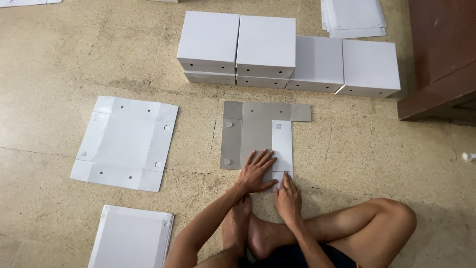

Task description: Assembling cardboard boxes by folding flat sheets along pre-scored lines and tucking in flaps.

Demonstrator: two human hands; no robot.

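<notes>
A flat grey cardboard blank is laid on the floor directly in front of the seated person's crossed legs. The right side flap of the blank is folded inward, so that its white face is shown. The left hand is pressed flat on the near part of the blank, with the fingers spread and extended; nothing is gripped. The right hand is placed just beside it at the near right corner, with the fingertips set on the near edge flap; the fingers are held loosely together and nothing is enclosed.

A second, white blank is laid unfolded to the left. A stack of flat sheets is positioned near the left knee. Assembled white boxes are ranged in a row beyond the grey blank, two of them stacked double. A dark wooden furniture piece is located at the right.
</notes>
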